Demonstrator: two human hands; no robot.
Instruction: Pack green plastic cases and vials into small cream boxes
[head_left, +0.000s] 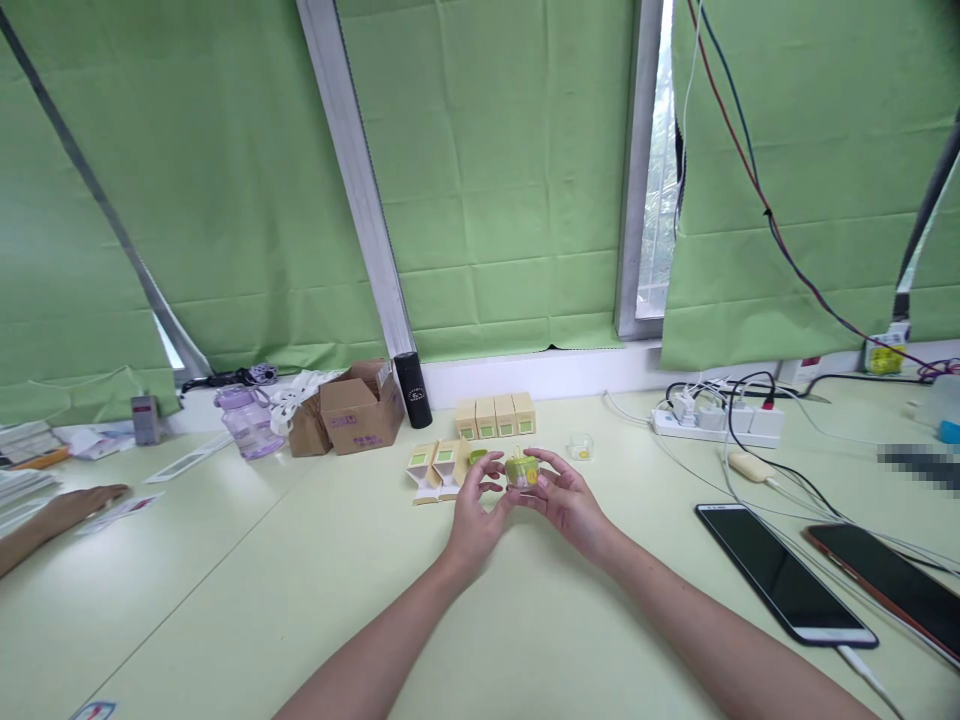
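- Two bare hands meet over the desk (pixel 315 600), and the small clear tub (pixel 523 472) with green on its upper part is right between them.
- Right hand (pixel 574 505) has the closer grip: thumb on the near side of the tub, index finger reaching over its top edge, other fingers tucked low. So it's closed down around the thing, pretty lightly by the look of it.
- Left hand (pixel 474 512) is on the other side, fingers loosely curved with a bit of gap to the tub, thumb down by its lower left edge. Can't tell if that grip is actually carrying any weight.
- Just behind the left fingers lies a little green piece (pixel 478 456); too small to say what it is.
- Left of that, two opened-up cartons (pixel 436 468) sit side by side, flaps towards the person.
- Four closed cartons (pixel 496 416) line up in a row beyond the hands.
- Another clear container (pixel 580 447) sits behind the right hand, something yellow in it.
- Further back: black bottle (pixel 413 390), cardboard box (pixel 362 412), purple bottle (pixel 249 428).
- Off to the right, a loaded power strip (pixel 718 427) and two phones (pixel 784 570).
- Far left, somebody else's hand (pixel 86 505) rests near some papers (pixel 124 512).
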